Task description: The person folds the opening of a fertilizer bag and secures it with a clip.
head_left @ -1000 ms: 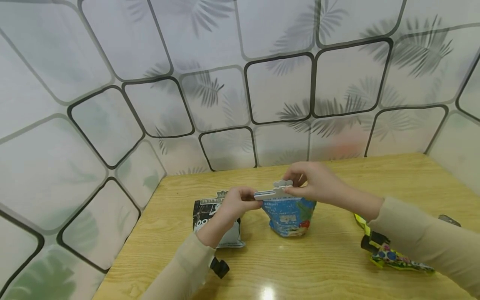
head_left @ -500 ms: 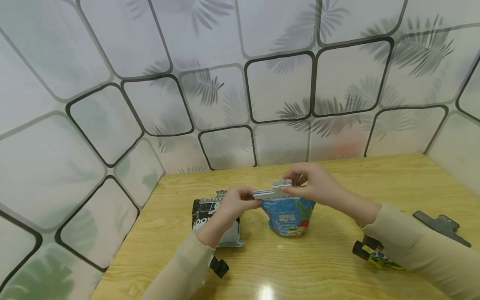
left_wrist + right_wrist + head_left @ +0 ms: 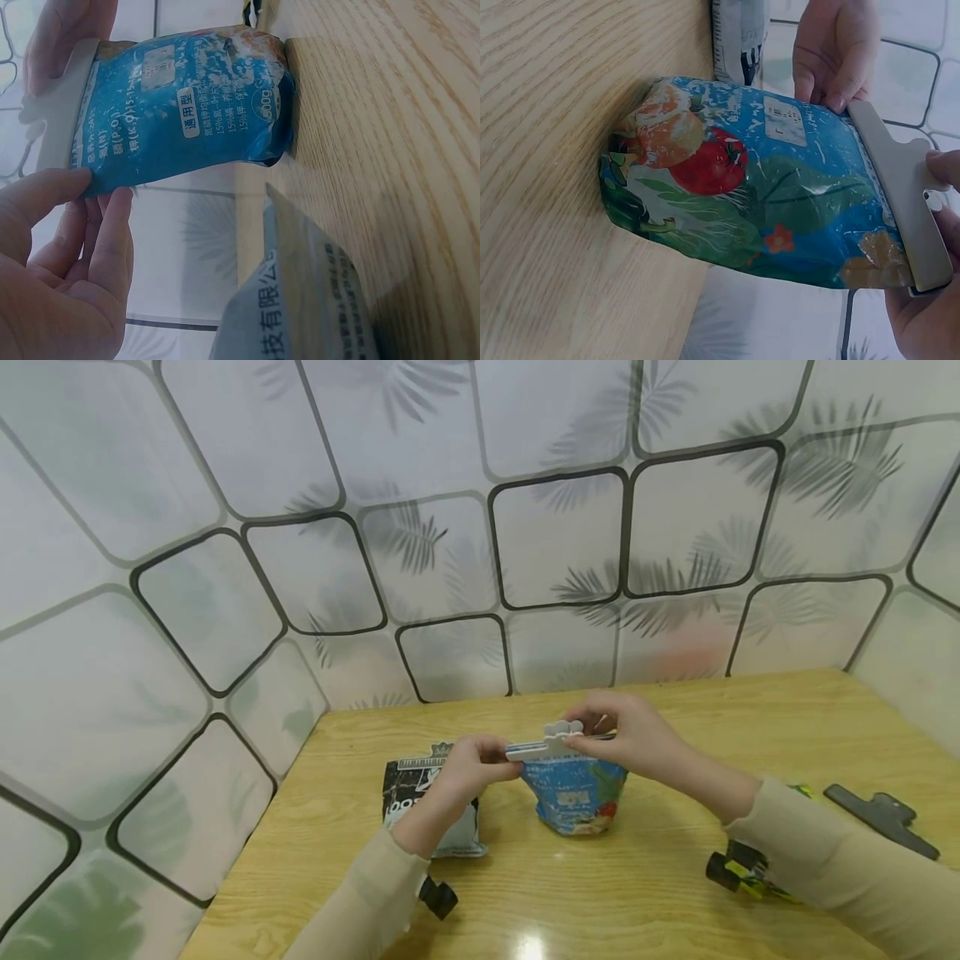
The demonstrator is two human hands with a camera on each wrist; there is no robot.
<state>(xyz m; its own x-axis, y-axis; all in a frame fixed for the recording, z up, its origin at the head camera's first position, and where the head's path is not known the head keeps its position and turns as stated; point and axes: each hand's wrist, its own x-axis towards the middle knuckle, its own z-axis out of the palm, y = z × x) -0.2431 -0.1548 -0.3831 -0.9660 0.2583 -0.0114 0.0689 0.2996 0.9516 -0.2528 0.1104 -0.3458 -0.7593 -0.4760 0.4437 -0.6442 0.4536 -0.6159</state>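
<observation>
A blue bag (image 3: 577,802) with vegetable pictures stands upright on the table, its top held in a white clip (image 3: 534,749). My left hand (image 3: 472,764) pinches the bag's left top corner, at that end of the clip; in the left wrist view, the thumb lies on the front of the blue bag (image 3: 180,105). With thumb and fingers, my right hand (image 3: 633,727) grips the scalloped handle of the clip. The right wrist view shows the clip (image 3: 900,195) lying along the whole top edge of the bag.
A black-and-white bag (image 3: 401,785) with its own clip (image 3: 442,749) stands left, partly behind my left arm. At right lies a dark grey clip (image 3: 881,818). A yellow, patterned bag (image 3: 757,887) is mostly hidden by my right sleeve. A patterned wall (image 3: 562,543) borders the table's back.
My right forearm has shifted left and down, uncovering the dark grey clip and covering more of the yellow bag. Both hands keep their hold on the blue bag and white clip.
</observation>
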